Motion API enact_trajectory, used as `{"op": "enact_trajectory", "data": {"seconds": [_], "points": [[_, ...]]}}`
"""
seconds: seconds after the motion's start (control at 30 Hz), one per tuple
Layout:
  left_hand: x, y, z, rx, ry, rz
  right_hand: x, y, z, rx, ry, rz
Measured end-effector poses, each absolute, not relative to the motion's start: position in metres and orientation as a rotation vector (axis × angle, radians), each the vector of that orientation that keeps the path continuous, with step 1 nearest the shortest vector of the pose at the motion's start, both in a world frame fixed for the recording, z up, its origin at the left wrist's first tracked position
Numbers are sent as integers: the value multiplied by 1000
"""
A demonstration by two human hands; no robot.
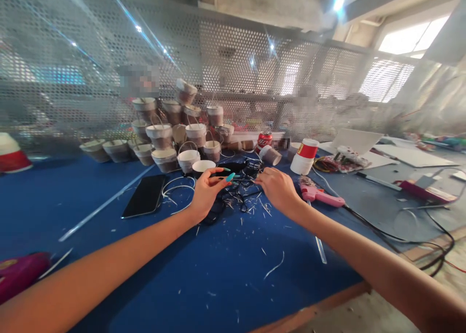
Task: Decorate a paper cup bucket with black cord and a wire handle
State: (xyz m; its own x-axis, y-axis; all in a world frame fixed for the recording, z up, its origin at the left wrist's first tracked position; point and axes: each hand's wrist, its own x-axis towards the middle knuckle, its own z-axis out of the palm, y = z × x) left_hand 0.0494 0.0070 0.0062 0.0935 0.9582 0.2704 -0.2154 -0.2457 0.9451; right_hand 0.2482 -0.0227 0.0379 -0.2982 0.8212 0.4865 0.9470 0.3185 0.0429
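Both my arms reach forward over a blue table (225, 279). My left hand (207, 190) has teal nails and its thumb and fingers are pinched together over a tangle of thin black cords (238, 190). My right hand (277, 187) lies knuckles up at the right edge of the same tangle, with its fingers curled down into the cords. What either hand holds is hidden among the strands. A small white paper cup (202, 166) stands just behind my left hand.
A heap of small paper-cup baskets with wire handles (171, 134) stands at the back. A black phone (144, 195) lies to the left, a pink glue gun (320, 193) to the right. A red-and-white cup stack (305, 157), a soda can (264, 140) and white scraps are nearby.
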Motion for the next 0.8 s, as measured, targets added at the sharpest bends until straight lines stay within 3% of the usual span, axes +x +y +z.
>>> {"op": "enact_trajectory", "data": {"seconds": [0.53, 0.8], "points": [[60, -2, 10, 1045, 793, 1412, 249, -24, 20, -1400, -2001, -601], [56, 4, 20, 1103, 775, 1455, 258, -21, 24, -1353, -2130, -332]]}}
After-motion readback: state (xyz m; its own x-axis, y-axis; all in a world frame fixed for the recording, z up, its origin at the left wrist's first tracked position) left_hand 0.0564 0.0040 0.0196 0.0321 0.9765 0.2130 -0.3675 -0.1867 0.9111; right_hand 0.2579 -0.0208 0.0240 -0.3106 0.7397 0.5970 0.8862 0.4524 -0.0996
